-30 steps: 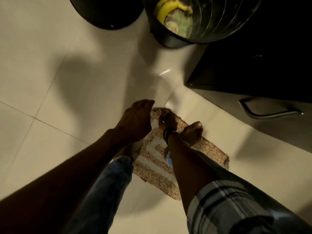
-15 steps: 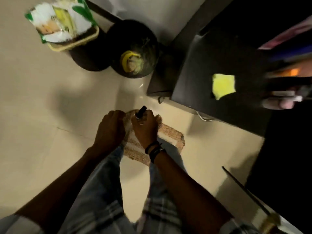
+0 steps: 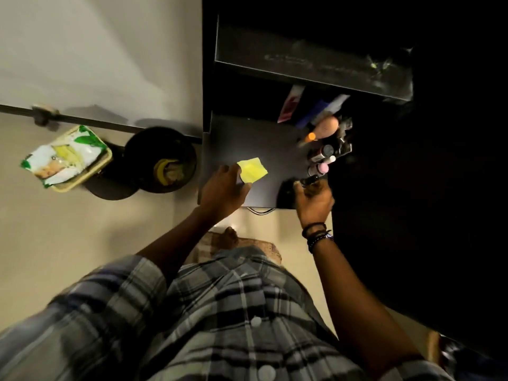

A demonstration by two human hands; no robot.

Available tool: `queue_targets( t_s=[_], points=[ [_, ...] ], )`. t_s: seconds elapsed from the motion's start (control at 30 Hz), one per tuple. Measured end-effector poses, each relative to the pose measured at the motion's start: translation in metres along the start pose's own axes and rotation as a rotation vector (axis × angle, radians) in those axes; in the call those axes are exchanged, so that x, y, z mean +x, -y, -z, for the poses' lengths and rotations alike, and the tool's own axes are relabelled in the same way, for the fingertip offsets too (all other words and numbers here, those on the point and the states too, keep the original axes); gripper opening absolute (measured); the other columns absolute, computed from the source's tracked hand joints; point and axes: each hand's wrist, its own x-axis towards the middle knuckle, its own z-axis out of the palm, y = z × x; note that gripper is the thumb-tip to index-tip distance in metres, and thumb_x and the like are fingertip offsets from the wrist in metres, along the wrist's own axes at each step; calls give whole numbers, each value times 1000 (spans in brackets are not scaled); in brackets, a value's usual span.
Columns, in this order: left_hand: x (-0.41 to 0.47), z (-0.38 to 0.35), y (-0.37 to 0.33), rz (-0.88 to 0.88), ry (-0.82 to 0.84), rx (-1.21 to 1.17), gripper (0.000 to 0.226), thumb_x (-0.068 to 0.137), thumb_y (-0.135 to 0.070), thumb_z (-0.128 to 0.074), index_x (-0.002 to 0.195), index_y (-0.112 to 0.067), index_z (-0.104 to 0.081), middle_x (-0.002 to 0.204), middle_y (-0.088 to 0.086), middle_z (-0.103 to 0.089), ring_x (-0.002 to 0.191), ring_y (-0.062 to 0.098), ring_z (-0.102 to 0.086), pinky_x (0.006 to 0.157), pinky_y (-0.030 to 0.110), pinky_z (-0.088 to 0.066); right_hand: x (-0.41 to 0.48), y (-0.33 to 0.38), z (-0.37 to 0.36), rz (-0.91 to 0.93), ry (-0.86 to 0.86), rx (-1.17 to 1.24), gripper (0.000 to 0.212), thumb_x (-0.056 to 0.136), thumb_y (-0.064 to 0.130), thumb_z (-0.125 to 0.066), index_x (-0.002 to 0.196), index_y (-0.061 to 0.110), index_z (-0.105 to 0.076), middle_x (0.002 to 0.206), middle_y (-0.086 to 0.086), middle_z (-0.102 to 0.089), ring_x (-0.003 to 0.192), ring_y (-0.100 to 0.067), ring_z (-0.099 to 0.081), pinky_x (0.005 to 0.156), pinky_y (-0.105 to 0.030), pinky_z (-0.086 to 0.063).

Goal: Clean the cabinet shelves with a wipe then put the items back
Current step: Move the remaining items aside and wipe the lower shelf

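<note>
A yellow wipe (image 3: pixel 252 169) lies on the dark cabinet shelf (image 3: pixel 269 138). My left hand (image 3: pixel 224 188) rests at the wipe's left edge, fingertips touching it. My right hand (image 3: pixel 313 199) is closed around a small dark bottle (image 3: pixel 310 180) at the shelf's front right. Several cosmetic bottles and tubes (image 3: pixel 324 149) stand clustered at the shelf's right side, next to my right hand. The upper shelf (image 3: pixel 310 64) above looks dusty and bare.
A black bin (image 3: pixel 160 160) with banana peels stands on the floor left of the cabinet. A pack of wipes (image 3: pixel 64 156) sits in a tray on a dark stool. A speckled mat (image 3: pixel 264 247) lies under my feet. A metal drawer handle (image 3: pixel 259 211) pokes out below the shelf.
I have risen from the floor mat; both hands moved up to the shelf. My right hand carried the small dark bottle up; my left hand reached the yellow wipe.
</note>
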Motion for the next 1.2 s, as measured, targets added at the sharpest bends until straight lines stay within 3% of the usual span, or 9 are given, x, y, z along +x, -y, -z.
queue_targets(
  t_s=[0.2,0.43,0.63,0.73,0.83,0.93,1.0,1.1,1.2],
  points=[
    [34,-36,-21,259,-30,22,62,80,-61,-58,118,-13,-60,116,11,-65,107,34,-60,83,36,-48,47,-26,6,-99,15,-97,25,78,16,-74,93,2,-61,92,-16,-71,89,-31,-65,76,-34,-50],
    [40,-41,-23,393,3,30,59,78,-46,-69,117,-4,-54,120,18,-58,112,38,-54,85,42,-47,60,-42,2,-103,74,-105,26,77,16,-75,96,2,-64,93,-17,-71,90,-32,-65,77,-33,-50],
    [27,-14,-7,356,25,-6,53,75,-41,-75,106,-1,-58,108,20,-63,101,37,-59,72,35,-43,42,-45,3,-217,107,-57,49,66,32,-84,93,4,-55,73,4,-58,77,-20,-61,76,-30,-49],
    [14,5,-13,247,3,-99,36,74,-16,-79,101,3,-67,106,21,-68,95,34,-63,60,17,-26,14,-35,-6,-6,221,-189,36,79,40,-73,81,7,-58,73,5,-55,72,-16,-58,56,-16,-32],
    [11,11,0,209,47,-167,31,67,-16,-84,93,-6,-68,90,13,-69,89,32,-64,54,18,-25,-6,-11,-39,403,447,-155,15,90,24,-61,94,10,-63,97,-5,-64,91,-19,-59,81,-23,-43],
    [13,15,24,279,94,-167,54,53,-45,-77,90,-10,-60,80,-1,-57,78,26,-59,51,24,-30,-2,11,-88,715,684,-310,33,91,13,-53,123,6,-58,127,-16,-58,117,-31,-52,102,-32,-38],
    [12,20,36,277,106,-178,64,51,-44,-79,99,-8,-57,85,0,-57,77,22,-55,61,30,-39,16,20,-114,777,622,-394,39,91,11,-49,129,4,-53,130,-19,-56,116,-38,-52,102,-39,-39],
    [8,33,54,244,118,-143,53,63,-26,-85,104,-9,-56,94,3,-58,82,23,-56,66,32,-41,73,41,-144,674,438,-395,42,90,11,-48,131,1,-50,130,-23,-55,119,-40,-50,107,-37,-32],
    [5,43,67,217,93,-96,45,69,-21,-81,104,-7,-56,97,7,-61,77,18,-53,63,26,-37,109,63,-170,635,501,-523,46,87,15,-47,131,3,-49,132,-21,-54,123,-37,-48,108,-37,-32]
  ],
)
